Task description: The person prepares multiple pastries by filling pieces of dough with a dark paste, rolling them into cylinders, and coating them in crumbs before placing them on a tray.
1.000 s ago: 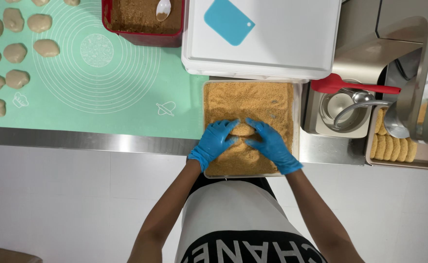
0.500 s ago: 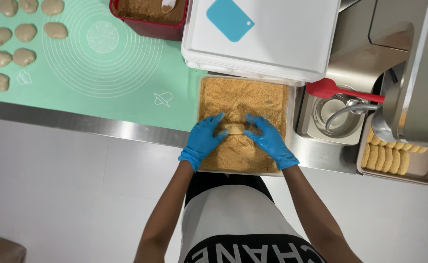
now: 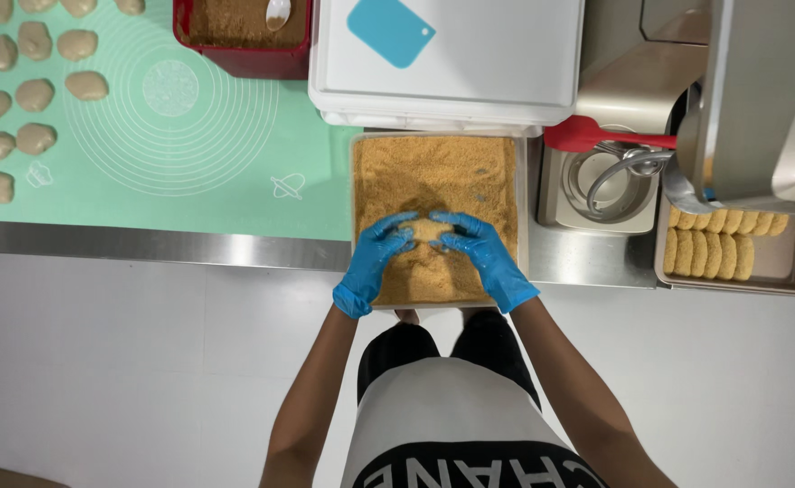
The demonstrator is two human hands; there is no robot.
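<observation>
Two gloved hands, left hand (image 3: 375, 262) and right hand (image 3: 488, 258), cup a crumb-coated piece (image 3: 429, 233) together over the breadcrumb tray (image 3: 524, 181).

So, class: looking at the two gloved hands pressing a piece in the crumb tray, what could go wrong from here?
1. The crumb tray overhangs the counter edge, so hard pressing by the left hand and right hand might tip it.
2. Crumbs could spill over its low rim onto the floor.
3. The piece between both hands could get squashed out of shape.
</observation>
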